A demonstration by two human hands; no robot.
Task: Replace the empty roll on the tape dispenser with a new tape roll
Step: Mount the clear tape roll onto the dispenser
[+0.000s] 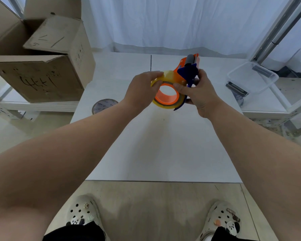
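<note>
Since the new tape roll (163,103) looks seated on the tape dispenser (187,71) above the surface (163,145), the dispenser is gripped by the right hand (199,96) and the roll's edge pinched in the fingers (155,75) of the left hand (142,90), probably for threading.

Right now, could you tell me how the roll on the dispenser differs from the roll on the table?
The dispenser roll is glossy yellow, the table roll dull grey with print. The left hand grips the dispenser roll in the air; the table roll lies flat on the table. Both are round.
</note>
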